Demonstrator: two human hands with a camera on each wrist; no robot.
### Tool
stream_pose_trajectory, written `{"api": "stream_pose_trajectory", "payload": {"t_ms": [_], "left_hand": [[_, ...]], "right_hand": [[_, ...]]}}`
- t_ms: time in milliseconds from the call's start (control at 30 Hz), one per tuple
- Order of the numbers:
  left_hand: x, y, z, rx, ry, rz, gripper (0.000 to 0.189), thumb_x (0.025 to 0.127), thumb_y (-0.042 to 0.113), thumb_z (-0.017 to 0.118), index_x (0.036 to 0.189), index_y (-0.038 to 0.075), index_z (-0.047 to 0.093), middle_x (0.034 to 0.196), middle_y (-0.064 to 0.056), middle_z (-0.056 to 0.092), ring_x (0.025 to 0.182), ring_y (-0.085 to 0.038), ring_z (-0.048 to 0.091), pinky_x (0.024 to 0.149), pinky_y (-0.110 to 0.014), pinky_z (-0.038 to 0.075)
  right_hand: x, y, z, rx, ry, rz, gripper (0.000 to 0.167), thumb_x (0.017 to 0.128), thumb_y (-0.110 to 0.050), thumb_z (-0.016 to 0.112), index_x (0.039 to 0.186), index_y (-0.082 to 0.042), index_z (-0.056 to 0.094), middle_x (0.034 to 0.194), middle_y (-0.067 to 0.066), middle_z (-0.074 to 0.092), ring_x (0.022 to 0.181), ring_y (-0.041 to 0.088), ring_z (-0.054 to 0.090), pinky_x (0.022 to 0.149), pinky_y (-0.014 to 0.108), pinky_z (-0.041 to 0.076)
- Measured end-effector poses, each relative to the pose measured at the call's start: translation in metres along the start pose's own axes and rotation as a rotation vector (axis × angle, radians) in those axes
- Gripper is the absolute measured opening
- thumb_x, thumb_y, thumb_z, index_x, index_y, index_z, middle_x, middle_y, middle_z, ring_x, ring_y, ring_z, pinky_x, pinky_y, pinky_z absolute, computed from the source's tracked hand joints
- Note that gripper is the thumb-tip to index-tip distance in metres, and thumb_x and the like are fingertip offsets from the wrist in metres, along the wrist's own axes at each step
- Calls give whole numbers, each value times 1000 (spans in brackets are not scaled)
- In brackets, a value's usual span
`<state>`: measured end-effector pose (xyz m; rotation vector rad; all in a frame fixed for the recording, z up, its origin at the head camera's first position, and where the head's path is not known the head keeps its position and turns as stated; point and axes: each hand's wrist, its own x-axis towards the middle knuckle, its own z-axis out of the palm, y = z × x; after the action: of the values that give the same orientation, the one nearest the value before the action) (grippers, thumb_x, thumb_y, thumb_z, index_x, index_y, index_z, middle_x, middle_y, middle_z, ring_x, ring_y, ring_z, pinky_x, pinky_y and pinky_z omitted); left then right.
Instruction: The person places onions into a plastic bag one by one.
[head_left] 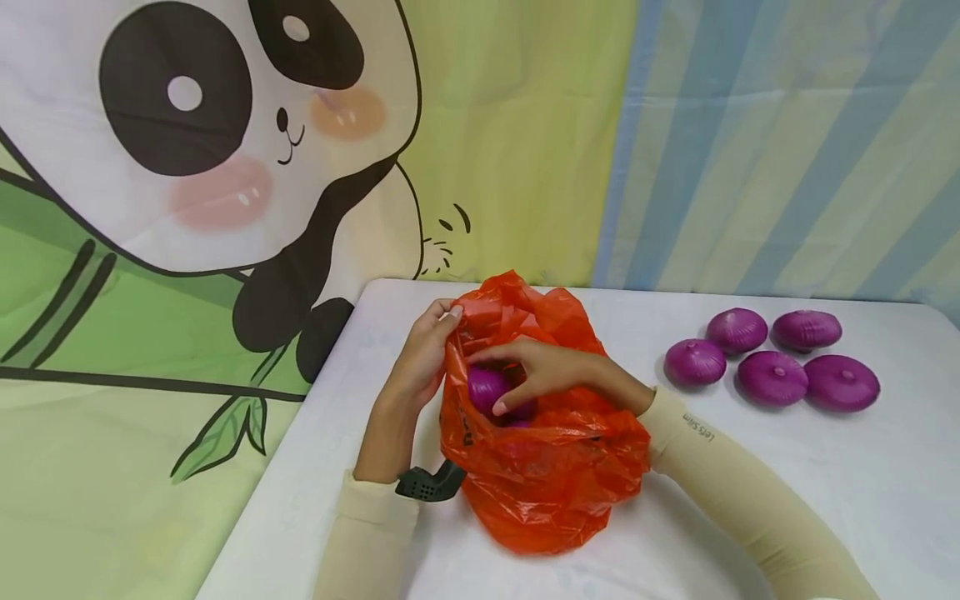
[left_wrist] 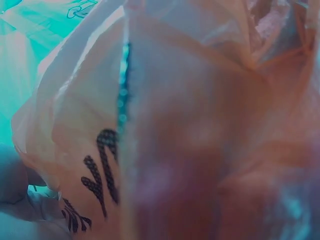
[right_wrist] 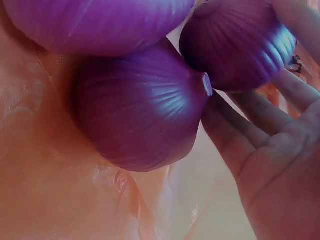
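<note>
A crumpled red plastic bag [head_left: 540, 508] stands with its mouth open at the middle of the white table. My left hand [head_left: 420, 354] pinches the left side of its rim between thumb and fingers. Inside the mouth, my right hand [head_left: 547, 371] has its thumb and fingers around a purple onion [head_left: 487, 390]. The right wrist view shows that onion [right_wrist: 235, 47] between thumb and fingers, beside two other onions [right_wrist: 137, 110] in the bag. Black print and blurred film of the bag [left_wrist: 200, 100] fill most of the left wrist view.
Several purple onions [head_left: 772, 378] lie grouped on the right part of the white table [head_left: 862, 500]. A black strap device [head_left: 431, 483] sits at the left wrist, close to the bag. Behind the table's far edge hangs a panda-printed cloth [head_left: 517, 167].
</note>
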<state>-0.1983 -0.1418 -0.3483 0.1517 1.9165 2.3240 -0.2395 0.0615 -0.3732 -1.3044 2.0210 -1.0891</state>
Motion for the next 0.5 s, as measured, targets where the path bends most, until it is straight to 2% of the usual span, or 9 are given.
{"api": "stream_pose_trajectory", "payload": {"t_ms": [233, 500], "left_hand": [[0, 0, 1, -37, -3, -2, 16, 105, 20, 43, 108, 5, 47, 106, -9, 56, 93, -20, 57, 83, -33, 50], [0, 1, 3, -38, -7, -2, 16, 105, 20, 44, 107, 5, 46, 105, -8, 55, 94, -19, 56, 83, -31, 50]], "right_hand": [[-4, 1, 1, 14, -17, -41, 68, 85, -23, 77, 144, -11, 47, 136, 10, 53, 119, 31, 51, 97, 40, 45], [-16, 1, -1, 26, 15, -49, 64, 86, -21, 76, 141, -4, 49, 137, 13, 53, 122, 33, 48, 100, 46, 42]]}}
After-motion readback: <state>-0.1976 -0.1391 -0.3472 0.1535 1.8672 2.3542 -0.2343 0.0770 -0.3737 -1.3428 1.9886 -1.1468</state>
